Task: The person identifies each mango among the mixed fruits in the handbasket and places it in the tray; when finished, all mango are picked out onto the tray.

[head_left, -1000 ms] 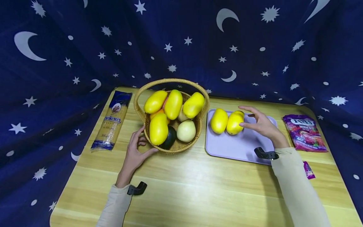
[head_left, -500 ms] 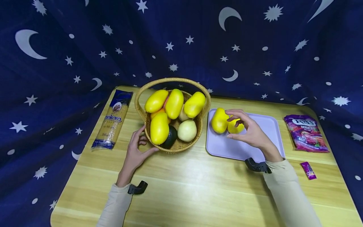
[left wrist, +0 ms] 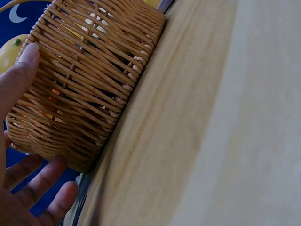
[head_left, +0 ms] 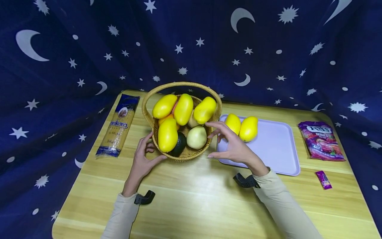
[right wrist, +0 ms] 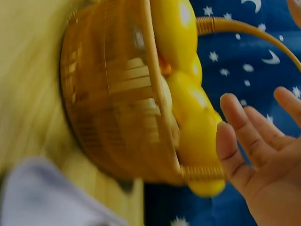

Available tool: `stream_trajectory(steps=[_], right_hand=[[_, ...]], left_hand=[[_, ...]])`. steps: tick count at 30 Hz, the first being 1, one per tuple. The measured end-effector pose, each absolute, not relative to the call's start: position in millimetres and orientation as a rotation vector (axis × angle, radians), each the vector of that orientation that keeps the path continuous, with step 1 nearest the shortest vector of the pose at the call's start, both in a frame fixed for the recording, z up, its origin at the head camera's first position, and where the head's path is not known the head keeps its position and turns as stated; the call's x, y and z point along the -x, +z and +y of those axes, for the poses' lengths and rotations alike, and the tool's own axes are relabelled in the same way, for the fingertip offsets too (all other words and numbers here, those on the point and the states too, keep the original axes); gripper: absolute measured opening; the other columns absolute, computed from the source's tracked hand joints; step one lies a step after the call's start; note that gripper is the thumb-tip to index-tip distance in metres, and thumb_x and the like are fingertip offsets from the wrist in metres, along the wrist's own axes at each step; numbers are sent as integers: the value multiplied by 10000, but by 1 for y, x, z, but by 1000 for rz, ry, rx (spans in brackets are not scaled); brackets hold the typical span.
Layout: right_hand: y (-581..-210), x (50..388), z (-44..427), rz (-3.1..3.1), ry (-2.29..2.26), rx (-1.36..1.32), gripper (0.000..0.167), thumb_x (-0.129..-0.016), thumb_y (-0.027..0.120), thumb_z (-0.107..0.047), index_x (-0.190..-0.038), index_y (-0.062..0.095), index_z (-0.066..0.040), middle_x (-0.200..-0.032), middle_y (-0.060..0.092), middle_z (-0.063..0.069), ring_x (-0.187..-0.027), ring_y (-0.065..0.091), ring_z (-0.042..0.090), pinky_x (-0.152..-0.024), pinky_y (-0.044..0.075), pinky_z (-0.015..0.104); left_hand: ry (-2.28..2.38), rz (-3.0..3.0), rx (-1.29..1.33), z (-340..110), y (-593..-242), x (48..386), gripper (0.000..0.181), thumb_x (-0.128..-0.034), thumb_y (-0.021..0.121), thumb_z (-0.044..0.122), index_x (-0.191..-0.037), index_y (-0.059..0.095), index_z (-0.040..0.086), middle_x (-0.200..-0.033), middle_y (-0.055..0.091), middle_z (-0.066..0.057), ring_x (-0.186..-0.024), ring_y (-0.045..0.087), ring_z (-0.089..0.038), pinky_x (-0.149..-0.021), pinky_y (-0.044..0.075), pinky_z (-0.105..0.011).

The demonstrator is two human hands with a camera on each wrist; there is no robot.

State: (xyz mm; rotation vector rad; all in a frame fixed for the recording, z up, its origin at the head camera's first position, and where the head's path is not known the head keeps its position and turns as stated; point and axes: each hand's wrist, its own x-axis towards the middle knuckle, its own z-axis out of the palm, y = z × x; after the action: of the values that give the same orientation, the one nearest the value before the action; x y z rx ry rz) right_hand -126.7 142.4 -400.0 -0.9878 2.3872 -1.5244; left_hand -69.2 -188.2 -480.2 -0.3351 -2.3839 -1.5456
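A woven wicker basket [head_left: 184,156] with an arched handle holds several yellow mangoes [head_left: 167,135], a dark avocado [head_left: 179,145] and a pale green round fruit [head_left: 196,137]. At the basket's left side is my left hand [head_left: 143,162], its thumb and index finger touching the weave; in the left wrist view its other fingers [left wrist: 35,186] are spread beside it. My right hand [head_left: 234,146] holds nothing. It hovers by the basket's right rim, over the near left part of a lilac tray [head_left: 274,149], fingers apart and loosely bent. Two more mangoes [head_left: 249,128] lie on that tray, one partly behind the hand.
To the left lies a packet of spaghetti [head_left: 117,126]. A purple candy bag [head_left: 321,141] and a small wrapped candy [head_left: 323,179] are on the right of the wooden table [head_left: 191,205]. Behind hangs a dark blue curtain [head_left: 119,20] with stars and moons.
My right hand has come left from beside the mangoes on the tray to the basket's right rim, with nothing in it. The left hand and the basket have stayed put.
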Motion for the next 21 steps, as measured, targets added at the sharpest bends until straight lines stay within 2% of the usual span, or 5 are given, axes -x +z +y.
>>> stream_trajectory(steps=[3,6,13,21], right_hand=[[-403,127,123,2356,-1528,995,932,-681,898,-84,-1467,400,-137,-1379,458,133,-1030,582,324,-731,515,369],[-408,127,106,2352,-1511,982,941,-693,901,-146,-1478,383,-146,-1391,442,120,-1033,595,312,-731,520,445],[-418,122,71,2362,-1443,942,953,-707,898,-241,-1498,367,-204,-1427,414,72,-1048,624,299,-730,538,483],[-424,122,43,2319,-1469,914,892,-737,877,-228,-1485,392,-193,-1445,381,97,-999,645,298,-730,558,498]], left_hand=[[-1543,-2387,338,-189,-480,69,967,-644,870,-70,-1467,363,-48,-1266,494,-254,-947,590,-356,-761,537,-430],[-1539,-2386,341,-189,-480,69,966,-643,872,-66,-1466,366,-47,-1266,495,-254,-947,593,-349,-760,539,-423],[-1535,-2384,341,-189,-480,69,967,-641,872,-68,-1465,368,-50,-1255,501,-247,-938,592,-340,-761,544,-385],[-1542,-2386,333,-189,-479,69,958,-653,867,-62,-1469,365,-48,-1261,500,-255,-944,593,-388,-757,538,-472]])
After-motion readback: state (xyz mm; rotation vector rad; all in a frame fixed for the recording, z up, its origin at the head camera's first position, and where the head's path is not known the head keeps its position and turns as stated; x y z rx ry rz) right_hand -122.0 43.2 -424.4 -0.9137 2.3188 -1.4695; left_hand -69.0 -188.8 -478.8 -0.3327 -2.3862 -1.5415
